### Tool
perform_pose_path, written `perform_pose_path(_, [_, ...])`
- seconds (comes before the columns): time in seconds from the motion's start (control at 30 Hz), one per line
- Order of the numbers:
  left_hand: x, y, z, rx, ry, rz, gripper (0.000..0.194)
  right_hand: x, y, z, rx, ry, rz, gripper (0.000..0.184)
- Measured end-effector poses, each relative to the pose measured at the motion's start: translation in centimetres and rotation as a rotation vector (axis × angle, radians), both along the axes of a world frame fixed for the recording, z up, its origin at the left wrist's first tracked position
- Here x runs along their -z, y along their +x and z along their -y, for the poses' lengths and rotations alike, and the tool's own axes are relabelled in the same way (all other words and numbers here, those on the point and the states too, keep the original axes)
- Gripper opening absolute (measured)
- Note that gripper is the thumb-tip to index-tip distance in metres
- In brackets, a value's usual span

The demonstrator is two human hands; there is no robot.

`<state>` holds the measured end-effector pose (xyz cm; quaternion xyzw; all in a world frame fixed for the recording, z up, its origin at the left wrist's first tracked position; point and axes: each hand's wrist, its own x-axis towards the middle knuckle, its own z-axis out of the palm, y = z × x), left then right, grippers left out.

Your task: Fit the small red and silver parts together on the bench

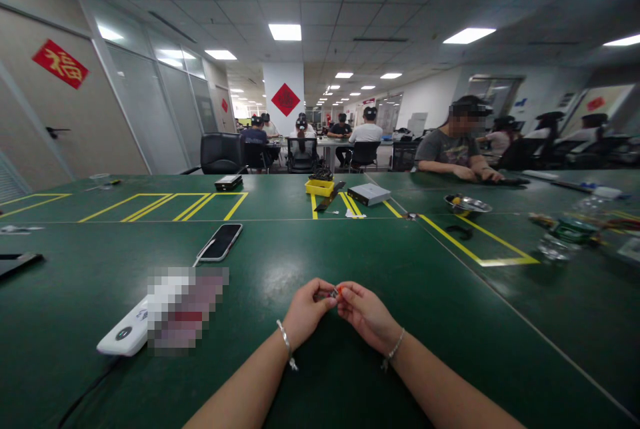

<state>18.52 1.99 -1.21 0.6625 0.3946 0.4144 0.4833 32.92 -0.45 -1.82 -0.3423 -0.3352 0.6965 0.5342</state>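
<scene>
Left hand (307,314) and right hand (367,316) meet at lower center, fingertips pinching a small orange part (339,291), its long axis hidden.

The small orange-and-metal piece (336,292) between the left hand (307,312) and right hand (367,317) is too small to tell and partly hidden by fingers. A pixelated patch (185,309) blurs the lower left; a dark slab (17,264) is cut off by the left edge.

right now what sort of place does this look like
Probably a shared workshop or work room: long green work tables marked with yellow tape outlines, and people seated in groups at more tables further back.
</scene>
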Motion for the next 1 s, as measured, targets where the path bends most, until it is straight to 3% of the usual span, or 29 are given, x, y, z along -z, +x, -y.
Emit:
perform_pose_path(0.67, [-0.12,0.24,0.22,-0.059,0.027,-0.001,0.024,-0.25,-0.06,0.20,-0.008,0.022,0.012,0.021])
perform_pose_path(1.0, [0.58,0.28,-0.05,0.053,-0.023,0.152,0.019,-0.02,0.01,-0.05,-0.016,-0.014,-0.023,0.017])
